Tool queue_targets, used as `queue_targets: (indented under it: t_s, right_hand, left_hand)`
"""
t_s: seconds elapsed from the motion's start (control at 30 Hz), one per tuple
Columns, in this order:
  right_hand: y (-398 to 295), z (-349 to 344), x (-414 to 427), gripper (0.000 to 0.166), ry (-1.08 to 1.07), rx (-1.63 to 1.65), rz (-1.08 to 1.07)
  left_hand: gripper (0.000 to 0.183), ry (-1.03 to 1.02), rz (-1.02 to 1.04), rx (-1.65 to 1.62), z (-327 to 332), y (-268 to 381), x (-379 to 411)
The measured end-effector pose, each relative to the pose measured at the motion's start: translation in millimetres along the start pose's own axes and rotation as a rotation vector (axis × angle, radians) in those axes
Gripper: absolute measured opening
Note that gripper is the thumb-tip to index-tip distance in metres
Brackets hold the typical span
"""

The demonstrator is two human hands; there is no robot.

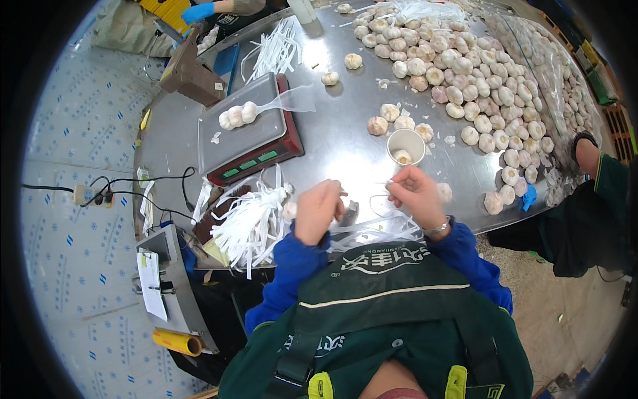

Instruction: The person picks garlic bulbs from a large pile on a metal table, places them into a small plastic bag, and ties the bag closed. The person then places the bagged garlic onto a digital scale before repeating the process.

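Note:
My left hand [320, 210] is over the table near its front edge, fingers curled; whether it holds anything is unclear. My right hand [414, 193] pinches a small thin white piece between thumb and fingertips, just below a white cup [406, 146] with a garlic bulb inside. Several garlic bulbs [390, 112] lie around the cup's far side. White mesh sleeves [376, 232] lie between my hands and my apron. A bundle of white strips [251, 224] lies left of my left hand. On the digital scale [239, 134] rests a mesh sleeve filled with garlic bulbs [238, 115].
A large heap of garlic bulbs [468, 75] covers the back right of the metal table [344, 144], beside a clear plastic bag [543, 75]. A co-worker's blue-gloved hand [198, 13] is at the back left. Another person's arm [590, 157] reaches in at right. Black cables [149, 178] run at left.

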State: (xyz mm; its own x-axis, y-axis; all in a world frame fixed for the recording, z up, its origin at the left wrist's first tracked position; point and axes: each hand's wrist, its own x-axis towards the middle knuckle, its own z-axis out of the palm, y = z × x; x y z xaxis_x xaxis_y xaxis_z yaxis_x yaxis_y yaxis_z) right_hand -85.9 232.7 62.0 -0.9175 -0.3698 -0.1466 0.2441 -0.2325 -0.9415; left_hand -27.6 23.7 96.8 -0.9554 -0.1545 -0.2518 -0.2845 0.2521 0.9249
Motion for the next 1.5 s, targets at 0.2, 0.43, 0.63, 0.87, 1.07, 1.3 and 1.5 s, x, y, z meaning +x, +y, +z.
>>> queue_targets:
  t_s: [0.2,0.43,0.63,0.87,1.07,1.3,1.5]
  right_hand:
    - [-35.1,10.9,-7.7,0.009,-0.204,0.056,0.213]
    - [-55.1,-7.7,-9.7,0.027,-0.269,-0.093,0.059]
    - [-33.0,-10.1,-26.4,0.021,-0.179,0.242,-0.100]
    - [14.7,-38.0,-35.0,0.020,-0.442,0.723,0.349]
    - [-25.6,-94.8,1.8,0.019,0.088,0.111,0.101]
    - [98.7,-119.8,108.6,0.023,0.351,-1.177,0.072]
    - [40.4,-134.1,72.9,0.066,-0.130,-0.956,-0.348]
  left_hand:
    - [0.020,-0.194,0.586,0.213,15.2,20.6,28.4]
    - [0.028,-0.330,0.052,-0.388,35.9,57.3,16.2]
    - [0.033,0.012,0.208,-0.281,57.1,30.8,23.2]
    - [0.030,-0.570,-0.399,-1.306,59.0,19.3,65.9]
    - [0.015,-0.906,-0.254,-0.564,60.4,-15.0,63.5]
    - [0.012,0.158,0.203,0.101,133.3,-87.2,170.4]
    - [0.049,-0.148,0.683,0.626,76.1,-54.2,168.3]
